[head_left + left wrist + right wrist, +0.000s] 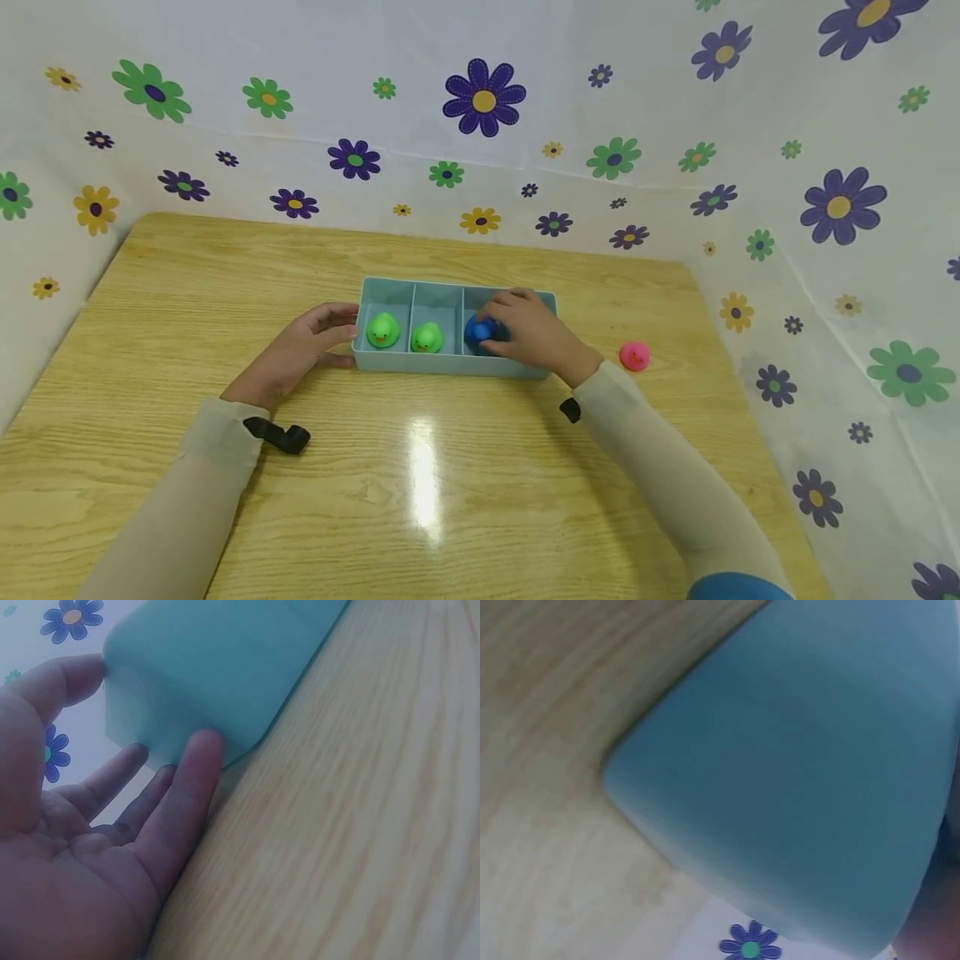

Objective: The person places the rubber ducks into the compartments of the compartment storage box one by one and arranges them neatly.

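Note:
A light blue-grey tray (435, 363) with three compartments lies on the table. One green rubber duck (383, 331) sits in its left compartment, another green duck (427, 338) in the middle one. Inside the right compartment is a blue rubber duck (480, 332), partly covered by my right hand (536, 332), whose thumb and fingers pinch it from above. My left hand (300, 346) is at the tray's left end, its fingertips touching the end wall (180, 697) with fingers spread. In the right wrist view the tray's outer wall (795, 772) fills most of the picture and hides the duck.
A pink rubber duck (635, 356) stands on the wooden table (322, 517) to the right of the tray, near my right wrist. White cloth with printed flowers (483, 100) hangs behind the table and along both sides.

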`<state>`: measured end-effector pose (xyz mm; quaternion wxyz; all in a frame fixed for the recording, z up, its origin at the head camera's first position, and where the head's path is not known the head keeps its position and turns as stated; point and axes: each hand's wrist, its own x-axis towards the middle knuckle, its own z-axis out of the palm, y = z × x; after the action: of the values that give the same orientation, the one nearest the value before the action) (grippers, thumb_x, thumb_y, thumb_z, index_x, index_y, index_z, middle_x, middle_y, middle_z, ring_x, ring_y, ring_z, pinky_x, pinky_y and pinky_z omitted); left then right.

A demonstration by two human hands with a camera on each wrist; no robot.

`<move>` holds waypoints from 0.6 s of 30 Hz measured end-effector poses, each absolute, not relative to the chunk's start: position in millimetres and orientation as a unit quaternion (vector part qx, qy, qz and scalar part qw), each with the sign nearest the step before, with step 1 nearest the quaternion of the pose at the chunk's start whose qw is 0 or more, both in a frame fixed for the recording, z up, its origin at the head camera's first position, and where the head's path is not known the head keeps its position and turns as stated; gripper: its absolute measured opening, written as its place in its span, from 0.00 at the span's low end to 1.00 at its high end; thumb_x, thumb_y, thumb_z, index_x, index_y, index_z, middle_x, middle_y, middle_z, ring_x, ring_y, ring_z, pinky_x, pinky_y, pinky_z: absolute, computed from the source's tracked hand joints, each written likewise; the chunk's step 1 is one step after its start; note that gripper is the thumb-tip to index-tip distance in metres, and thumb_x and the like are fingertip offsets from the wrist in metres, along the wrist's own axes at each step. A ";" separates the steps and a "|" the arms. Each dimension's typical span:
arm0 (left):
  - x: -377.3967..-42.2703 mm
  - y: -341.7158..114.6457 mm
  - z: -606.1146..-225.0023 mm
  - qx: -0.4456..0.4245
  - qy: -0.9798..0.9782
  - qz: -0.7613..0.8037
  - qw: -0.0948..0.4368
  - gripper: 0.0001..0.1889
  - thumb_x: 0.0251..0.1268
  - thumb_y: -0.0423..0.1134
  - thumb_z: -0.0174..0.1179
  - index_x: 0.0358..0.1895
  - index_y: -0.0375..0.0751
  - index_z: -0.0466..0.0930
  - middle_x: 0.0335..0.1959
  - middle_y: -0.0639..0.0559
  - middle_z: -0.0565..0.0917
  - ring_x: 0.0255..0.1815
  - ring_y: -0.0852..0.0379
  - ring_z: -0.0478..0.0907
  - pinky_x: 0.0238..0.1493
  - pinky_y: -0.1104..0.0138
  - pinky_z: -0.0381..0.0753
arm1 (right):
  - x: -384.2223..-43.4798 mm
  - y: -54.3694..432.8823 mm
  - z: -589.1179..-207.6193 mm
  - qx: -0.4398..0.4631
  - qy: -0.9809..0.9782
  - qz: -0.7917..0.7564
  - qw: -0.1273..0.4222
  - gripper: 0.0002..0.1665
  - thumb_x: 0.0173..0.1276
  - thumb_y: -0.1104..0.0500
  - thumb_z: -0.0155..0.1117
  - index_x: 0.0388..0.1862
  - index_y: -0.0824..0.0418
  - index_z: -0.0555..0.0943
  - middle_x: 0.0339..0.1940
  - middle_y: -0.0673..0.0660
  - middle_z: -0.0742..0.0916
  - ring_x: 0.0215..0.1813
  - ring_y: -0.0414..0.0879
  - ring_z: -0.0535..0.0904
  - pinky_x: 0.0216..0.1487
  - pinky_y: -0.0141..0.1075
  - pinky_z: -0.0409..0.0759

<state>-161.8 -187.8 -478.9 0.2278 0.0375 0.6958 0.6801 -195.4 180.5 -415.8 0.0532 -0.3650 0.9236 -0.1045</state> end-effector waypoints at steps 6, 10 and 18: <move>-163.3 -187.9 -478.8 0.040 0.695 0.680 0.230 0.33 0.79 0.48 0.59 0.78 0.40 0.61 0.76 0.41 0.64 0.69 0.43 0.70 0.56 0.62 0.86 | -198.3 173.7 -411.8 -0.347 0.934 -0.037 0.080 0.21 0.72 0.47 0.72 0.58 0.55 0.84 0.58 0.53 0.87 0.61 0.49 0.82 0.79 0.52 0.58; -164.0 -188.0 -478.7 0.041 0.696 0.679 0.230 0.33 0.78 0.49 0.60 0.78 0.40 0.61 0.77 0.41 0.64 0.69 0.43 0.70 0.56 0.62 0.86 | -198.3 170.9 -409.1 -0.340 0.936 -0.018 0.091 0.21 0.71 0.47 0.72 0.58 0.55 0.84 0.58 0.52 0.88 0.61 0.47 0.82 0.79 0.52 0.58; -162.1 -188.8 -477.0 0.036 0.697 0.678 0.231 0.34 0.79 0.49 0.59 0.79 0.39 0.59 0.77 0.39 0.64 0.69 0.43 0.70 0.56 0.62 0.86 | -198.5 167.3 -406.9 -0.349 0.933 -0.002 0.084 0.23 0.69 0.45 0.74 0.57 0.55 0.85 0.56 0.52 0.88 0.59 0.47 0.82 0.76 0.52 0.61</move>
<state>-162.1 -188.8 -477.0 0.2311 0.0362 0.6972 0.6776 -198.5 167.3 -406.9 0.0842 -0.3491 0.9333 -0.0018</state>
